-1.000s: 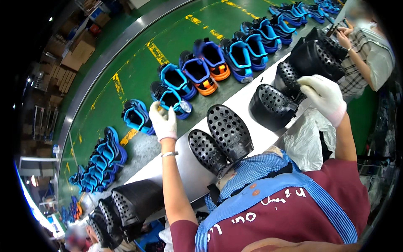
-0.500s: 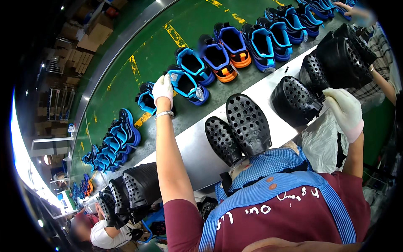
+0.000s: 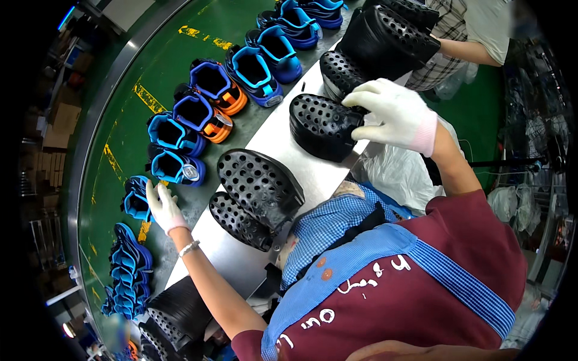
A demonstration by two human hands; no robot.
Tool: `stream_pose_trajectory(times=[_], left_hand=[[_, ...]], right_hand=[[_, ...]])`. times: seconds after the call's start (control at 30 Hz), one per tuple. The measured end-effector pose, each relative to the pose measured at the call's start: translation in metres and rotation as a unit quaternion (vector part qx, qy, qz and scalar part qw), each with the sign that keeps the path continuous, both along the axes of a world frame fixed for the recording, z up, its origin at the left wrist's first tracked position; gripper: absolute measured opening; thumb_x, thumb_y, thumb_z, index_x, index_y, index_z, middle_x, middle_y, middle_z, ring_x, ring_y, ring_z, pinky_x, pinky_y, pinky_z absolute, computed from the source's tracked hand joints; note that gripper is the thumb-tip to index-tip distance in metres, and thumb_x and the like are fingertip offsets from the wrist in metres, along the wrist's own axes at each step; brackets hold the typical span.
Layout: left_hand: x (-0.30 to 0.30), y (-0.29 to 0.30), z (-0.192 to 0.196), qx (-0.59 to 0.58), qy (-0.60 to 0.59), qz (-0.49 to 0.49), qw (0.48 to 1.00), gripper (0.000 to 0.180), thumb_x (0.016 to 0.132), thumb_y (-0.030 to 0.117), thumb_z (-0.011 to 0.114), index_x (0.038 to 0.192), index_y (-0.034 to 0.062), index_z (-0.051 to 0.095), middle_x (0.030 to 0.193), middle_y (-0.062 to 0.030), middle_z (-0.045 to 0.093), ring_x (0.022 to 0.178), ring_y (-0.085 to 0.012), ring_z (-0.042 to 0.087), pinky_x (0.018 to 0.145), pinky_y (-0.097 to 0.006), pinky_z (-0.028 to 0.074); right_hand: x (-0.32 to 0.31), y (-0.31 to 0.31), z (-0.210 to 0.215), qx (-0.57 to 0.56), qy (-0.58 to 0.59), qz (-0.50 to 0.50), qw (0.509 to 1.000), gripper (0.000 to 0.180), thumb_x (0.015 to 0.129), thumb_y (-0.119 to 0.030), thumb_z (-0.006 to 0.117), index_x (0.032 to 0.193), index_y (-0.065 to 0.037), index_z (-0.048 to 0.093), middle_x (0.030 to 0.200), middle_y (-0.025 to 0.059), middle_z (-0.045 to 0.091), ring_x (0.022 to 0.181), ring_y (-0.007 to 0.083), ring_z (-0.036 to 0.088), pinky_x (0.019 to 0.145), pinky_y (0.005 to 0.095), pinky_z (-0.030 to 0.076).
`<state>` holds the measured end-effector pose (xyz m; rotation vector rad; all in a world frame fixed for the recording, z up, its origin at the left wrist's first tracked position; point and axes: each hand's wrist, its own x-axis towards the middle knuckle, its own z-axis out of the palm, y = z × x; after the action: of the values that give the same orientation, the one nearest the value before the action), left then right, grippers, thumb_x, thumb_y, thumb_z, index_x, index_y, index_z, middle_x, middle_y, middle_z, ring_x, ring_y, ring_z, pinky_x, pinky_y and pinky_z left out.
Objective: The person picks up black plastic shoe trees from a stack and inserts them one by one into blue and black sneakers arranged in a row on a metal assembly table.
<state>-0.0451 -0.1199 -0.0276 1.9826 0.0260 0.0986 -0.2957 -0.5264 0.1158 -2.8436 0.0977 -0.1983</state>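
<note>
While splayed left hand [image 3: 168,213] is hovering by sneaker [image 3: 136,201], gaping right hand [image 3: 394,114] is flanking perforated clog [image 3: 319,123], likely pre-grasp, needing finger closure.

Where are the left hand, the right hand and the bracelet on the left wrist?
Left hand [image 3: 165,210]: head view, back of the hand.
Right hand [image 3: 399,113]: head view, back of the hand.
Bracelet [image 3: 189,247]: head view, middle of the band.

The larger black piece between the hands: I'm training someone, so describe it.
On the white bench, a perforated pair sits between left hand and right hand. The larger black piece is nearer the right hand, clearly broader than its partner.
</note>
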Motion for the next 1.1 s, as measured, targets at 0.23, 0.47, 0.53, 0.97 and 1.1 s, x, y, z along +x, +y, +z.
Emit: stream_pose_trajectory(times=[0.23, 0.47, 0.53, 0.97, 1.1], left_hand=[[-0.044, -0.009, 0.012, -0.053, 0.048, -0.042, 0.997, 0.041, 0.097, 0.02, 0.052, 0.135, 0.0033, 0.05, 0.117, -0.0051, 0.058, 0.085, -0.01, 0.056, 0.068, -0.023, 0.049], [-0.057, -0.009, 0.015, -0.07, 0.069, -0.063, 0.993, 0.042, 0.098, 0.026, 0.053, 0.133, 0.0028, 0.053, 0.123, -0.0095, 0.058, 0.087, -0.0122, 0.058, 0.071, -0.023, 0.049], [-0.06, -0.012, 0.02, -0.066, 0.07, -0.061, 0.993, 0.042, 0.098, 0.027, 0.053, 0.133, 0.0024, 0.053, 0.122, -0.0093, 0.058, 0.087, -0.012, 0.058, 0.071, -0.024, 0.049], [-0.098, -0.099, 0.129, -0.493, 0.09, -0.305, 0.81, 0.069, 0.095, 0.048, 0.051, 0.144, 0.0041, 0.03, 0.135, -0.0191, 0.048, 0.114, -0.0277, 0.057, 0.099, -0.042, 0.048], [-0.097, -0.08, 0.143, -0.523, 0.058, -0.184, 0.83, 0.054, 0.096, 0.04, 0.051, 0.133, 0.0016, 0.042, 0.117, -0.0209, 0.058, 0.104, -0.028, 0.06, 0.091, -0.042, 0.051]], right_hand=[[-0.001, -0.009, -0.025, 0.02, 0.067, 0.022, 0.997, 0.045, 0.073, -0.025, 0.071, 0.114, -0.009, 0.059, 0.109, 0.0112, 0.059, 0.1, 0.0277, 0.06, 0.086, 0.0376, 0.051], [0.003, -0.024, -0.018, 0.046, 0.098, 0.069, 0.992, 0.041, 0.07, -0.025, 0.073, 0.103, -0.006, 0.058, 0.098, 0.0119, 0.057, 0.094, 0.0292, 0.06, 0.08, 0.0381, 0.05], [0.003, -0.028, -0.014, 0.038, 0.107, 0.072, 0.991, 0.041, 0.069, -0.025, 0.074, 0.101, -0.006, 0.057, 0.097, 0.0118, 0.057, 0.092, 0.0291, 0.06, 0.079, 0.0381, 0.05], [0.086, 0.074, 0.051, 0.198, -0.068, 0.289, 0.934, 0.046, 0.067, -0.027, 0.08, 0.098, -0.001, 0.057, 0.09, 0.011, 0.058, 0.081, 0.0248, 0.059, 0.074, 0.0333, 0.05], [0.129, 0.13, 0.044, 0.24, 0.019, 0.297, 0.924, 0.048, 0.073, -0.026, 0.077, 0.106, 0.003, 0.057, 0.092, 0.0157, 0.062, 0.084, 0.028, 0.063, 0.078, 0.0339, 0.051]])
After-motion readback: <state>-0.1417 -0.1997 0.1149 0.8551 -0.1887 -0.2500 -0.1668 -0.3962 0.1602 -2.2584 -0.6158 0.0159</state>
